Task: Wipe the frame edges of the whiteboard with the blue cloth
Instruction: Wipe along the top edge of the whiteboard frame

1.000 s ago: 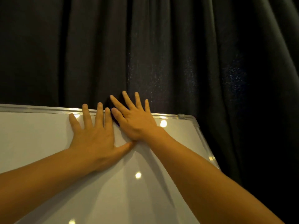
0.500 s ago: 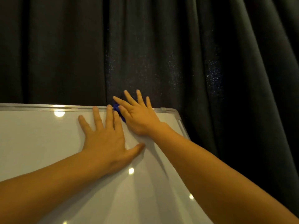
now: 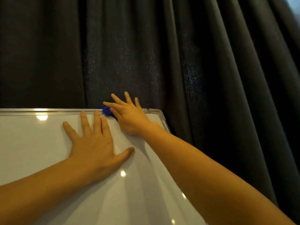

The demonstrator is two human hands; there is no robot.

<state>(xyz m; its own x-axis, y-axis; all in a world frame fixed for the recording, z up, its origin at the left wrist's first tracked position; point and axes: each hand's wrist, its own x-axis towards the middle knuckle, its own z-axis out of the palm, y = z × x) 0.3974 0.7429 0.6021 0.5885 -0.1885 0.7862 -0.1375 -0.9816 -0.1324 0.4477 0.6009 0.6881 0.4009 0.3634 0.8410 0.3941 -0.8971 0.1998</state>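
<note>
My right hand (image 3: 129, 117) presses the blue cloth (image 3: 106, 110) flat-fingered on the whiteboard (image 3: 48, 143)'s far frame edge (image 3: 48, 111). My left hand (image 3: 94, 143) lies spread, empty. Dark curtain (image 3: 146, 54) hangs behind.

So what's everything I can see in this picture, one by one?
whiteboard: one, white and glossy with a silver frame, fills the lower left, top right corner in view
blue cloth: one, deep blue, bunched on the top frame edge, mostly hidden under the right hand
curtain: one, dark grey, hangs in folds behind the board
light reflections: several small bright spots, scattered on the board surface
left hand: one, bare, laid flat with fingers spread on the board just below the top edge
right hand: one, bare, fingers spread, pressing the cloth against the top frame near the corner
</note>
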